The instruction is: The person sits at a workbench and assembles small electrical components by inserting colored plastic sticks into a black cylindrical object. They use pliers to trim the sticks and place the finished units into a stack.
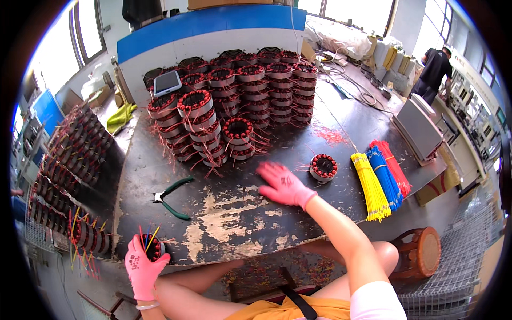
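My left hand, in a pink glove, grips a motor stator at the table's near left edge. Red, blue and yellow wires stick up from that stator. My right hand, also gloved in pink, reaches over the middle of the table. Its fingers are stretched out, slightly blurred, and nothing shows in them. A single stator with red windings sits just right of it. Beyond the fingers rise stacked stators with loose red leads. Green-handled cutters lie between my two hands, jaws to the left.
Bundles of yellow, blue and red wires lie at the right. A phone-like device rests on a stack. More stators are piled at the left. A wooden stool stands lower right; a person works far right.
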`<state>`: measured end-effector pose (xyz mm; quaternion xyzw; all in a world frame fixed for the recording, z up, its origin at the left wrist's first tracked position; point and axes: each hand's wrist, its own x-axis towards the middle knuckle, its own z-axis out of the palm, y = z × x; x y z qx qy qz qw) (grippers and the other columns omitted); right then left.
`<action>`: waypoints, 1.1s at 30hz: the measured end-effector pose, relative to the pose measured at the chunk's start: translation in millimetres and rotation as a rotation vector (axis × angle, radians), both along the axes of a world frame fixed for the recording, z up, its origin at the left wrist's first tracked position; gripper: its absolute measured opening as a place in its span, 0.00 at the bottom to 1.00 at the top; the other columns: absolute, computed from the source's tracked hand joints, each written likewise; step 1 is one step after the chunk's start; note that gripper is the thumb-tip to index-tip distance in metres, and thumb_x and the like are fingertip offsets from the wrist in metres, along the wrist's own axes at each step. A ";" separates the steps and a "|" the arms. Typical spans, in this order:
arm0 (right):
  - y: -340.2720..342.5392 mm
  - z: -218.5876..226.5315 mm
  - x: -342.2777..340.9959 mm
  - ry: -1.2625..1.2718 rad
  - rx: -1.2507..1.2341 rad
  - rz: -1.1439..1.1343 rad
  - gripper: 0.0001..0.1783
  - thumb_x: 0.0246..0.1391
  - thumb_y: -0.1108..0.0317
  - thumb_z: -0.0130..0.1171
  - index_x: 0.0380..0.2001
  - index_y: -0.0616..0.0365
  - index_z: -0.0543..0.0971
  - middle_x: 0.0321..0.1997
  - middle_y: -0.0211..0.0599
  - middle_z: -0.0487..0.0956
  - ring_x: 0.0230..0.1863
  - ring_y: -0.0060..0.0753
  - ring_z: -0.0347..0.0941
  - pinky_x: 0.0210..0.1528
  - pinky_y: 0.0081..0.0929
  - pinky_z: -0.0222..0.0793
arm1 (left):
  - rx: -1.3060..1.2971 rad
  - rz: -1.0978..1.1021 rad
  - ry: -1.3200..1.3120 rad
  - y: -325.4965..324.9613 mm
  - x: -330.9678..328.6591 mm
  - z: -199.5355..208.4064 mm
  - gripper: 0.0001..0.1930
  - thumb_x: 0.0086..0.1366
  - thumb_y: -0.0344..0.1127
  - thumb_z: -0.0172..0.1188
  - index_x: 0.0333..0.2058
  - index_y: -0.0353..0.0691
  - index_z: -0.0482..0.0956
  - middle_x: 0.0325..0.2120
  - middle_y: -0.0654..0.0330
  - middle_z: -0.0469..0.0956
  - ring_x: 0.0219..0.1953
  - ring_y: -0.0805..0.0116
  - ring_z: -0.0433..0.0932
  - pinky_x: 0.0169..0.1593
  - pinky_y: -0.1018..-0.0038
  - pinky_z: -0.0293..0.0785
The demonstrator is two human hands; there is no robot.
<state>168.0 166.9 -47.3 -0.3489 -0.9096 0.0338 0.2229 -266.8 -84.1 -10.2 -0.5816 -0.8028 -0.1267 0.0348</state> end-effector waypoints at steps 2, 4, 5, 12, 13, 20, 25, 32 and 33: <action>24.1 -10.0 10.4 0.046 0.057 -0.131 0.35 0.64 0.47 0.51 0.63 0.65 0.70 0.70 0.58 0.68 0.73 0.58 0.61 0.76 0.50 0.50 | -0.032 0.056 -0.027 11.8 15.1 3.7 0.54 0.42 0.53 0.80 0.63 0.30 0.64 0.53 0.46 0.73 0.51 0.44 0.77 0.54 0.57 0.75; 18.7 -8.8 -19.2 0.083 0.009 -0.079 0.36 0.65 0.47 0.51 0.64 0.65 0.70 0.72 0.58 0.67 0.74 0.57 0.59 0.77 0.50 0.49 | -0.009 0.074 -0.052 5.9 11.6 8.0 0.52 0.42 0.51 0.79 0.63 0.32 0.65 0.52 0.47 0.74 0.51 0.45 0.77 0.53 0.57 0.75; -2.6 -4.9 -36.6 0.090 -0.064 0.011 0.36 0.65 0.46 0.52 0.65 0.65 0.69 0.72 0.57 0.66 0.75 0.57 0.57 0.77 0.49 0.49 | 0.001 0.097 -0.066 0.0 7.4 7.1 0.52 0.42 0.51 0.79 0.62 0.32 0.65 0.51 0.47 0.74 0.50 0.46 0.77 0.53 0.57 0.75; -109.9 21.2 -16.6 0.060 -0.220 0.270 0.34 0.60 0.51 0.60 0.64 0.61 0.71 0.70 0.52 0.69 0.73 0.58 0.60 0.77 0.51 0.50 | 0.137 -0.064 -0.221 -22.9 13.0 60.1 0.52 0.42 0.56 0.80 0.61 0.31 0.70 0.53 0.46 0.77 0.57 0.47 0.76 0.61 0.59 0.72; -112.6 22.0 -14.0 0.082 -0.236 0.234 0.32 0.58 0.54 0.63 0.61 0.60 0.73 0.69 0.50 0.71 0.73 0.57 0.61 0.76 0.52 0.51 | 0.203 -0.085 -0.155 -29.6 9.3 77.4 0.50 0.43 0.52 0.81 0.61 0.30 0.70 0.54 0.46 0.77 0.56 0.48 0.77 0.61 0.60 0.73; -117.0 16.2 -23.0 0.070 -0.191 0.211 0.32 0.56 0.55 0.64 0.61 0.59 0.74 0.69 0.48 0.71 0.73 0.56 0.61 0.76 0.51 0.51 | 0.447 0.147 -0.240 -55.3 -88.0 196.1 0.52 0.46 0.43 0.81 0.67 0.29 0.65 0.61 0.49 0.74 0.62 0.60 0.75 0.66 0.67 0.69; -115.0 14.4 -25.0 0.065 -0.209 0.211 0.32 0.57 0.54 0.64 0.61 0.58 0.74 0.69 0.47 0.71 0.73 0.55 0.60 0.77 0.51 0.51 | 0.350 0.269 -0.285 -41.8 -172.6 182.3 0.55 0.45 0.52 0.80 0.68 0.30 0.64 0.62 0.46 0.73 0.64 0.55 0.73 0.68 0.66 0.66; -114.0 17.3 -20.2 0.037 -0.223 0.185 0.32 0.57 0.54 0.64 0.61 0.57 0.74 0.70 0.46 0.71 0.74 0.55 0.60 0.77 0.51 0.50 | 0.174 0.342 -0.258 -14.9 -182.2 165.4 0.58 0.41 0.59 0.79 0.67 0.33 0.66 0.63 0.44 0.72 0.67 0.52 0.70 0.69 0.64 0.65; -114.4 16.8 -21.1 0.037 -0.223 0.188 0.31 0.57 0.54 0.64 0.61 0.57 0.74 0.70 0.46 0.71 0.74 0.55 0.60 0.77 0.51 0.51 | 0.177 0.340 -0.261 -15.6 -185.7 163.5 0.58 0.41 0.60 0.79 0.67 0.33 0.66 0.64 0.44 0.72 0.67 0.52 0.70 0.69 0.64 0.65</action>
